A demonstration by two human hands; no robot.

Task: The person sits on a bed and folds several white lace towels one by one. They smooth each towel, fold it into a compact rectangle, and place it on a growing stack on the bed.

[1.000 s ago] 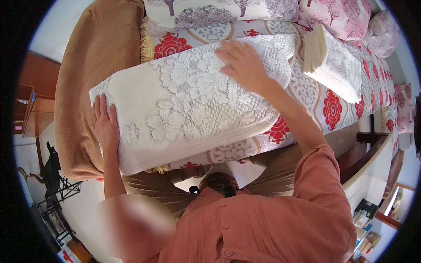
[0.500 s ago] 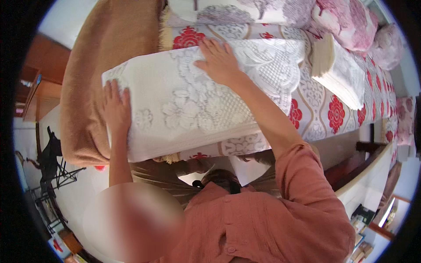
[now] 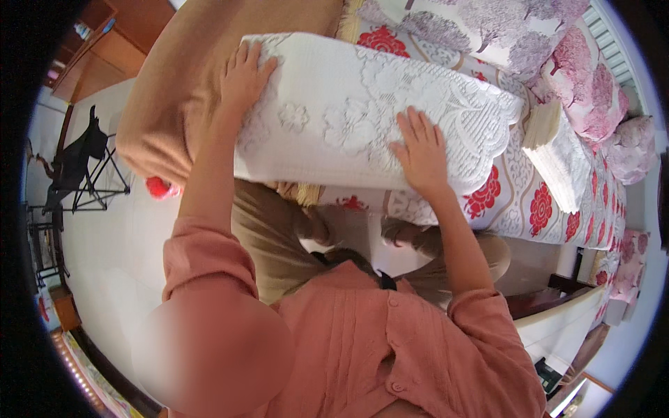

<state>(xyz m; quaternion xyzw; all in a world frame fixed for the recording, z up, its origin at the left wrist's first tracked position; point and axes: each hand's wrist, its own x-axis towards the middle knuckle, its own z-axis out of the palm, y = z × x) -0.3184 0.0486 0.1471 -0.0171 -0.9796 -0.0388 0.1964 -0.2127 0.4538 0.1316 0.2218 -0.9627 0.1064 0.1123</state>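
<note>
A folded white lace cloth [image 3: 317, 104] lies flat along the left part of the sofa seat, its long near side close to the seat's near edge and its left end against a brown blanket [image 3: 167, 90] draped at the seat's left end. Raised flowers run across its middle, and its right end is scalloped.

The left hand [image 3: 244, 78] rests on the lace cloth's far left corner, palm down. Its fingers [image 3: 243, 57] are extended and slightly parted, the thumb opened well out to the right; they press on the fabric and grasp nothing.

The right hand [image 3: 423, 159] lies on the right half of the same cloth, toward the near side. Its fingers [image 3: 416, 124] are straight and a little spread, pointing at the seat's far edge, with the thumb out to the left; they too are unclenched, touching only the lace.

Under the cloth, a sofa cover [image 3: 517, 182] with red flowers and grey scrolls spreads over the seat, and a cream fringe [image 3: 306, 195] hangs at the near edge, toward the left. A second folded white cloth [image 3: 563, 159] sits just beyond the lace cloth's right end. A purple tree-print cushion [image 3: 481, 28] and a pink tree-print cushion [image 3: 582, 87] stand along the far edge.
</note>
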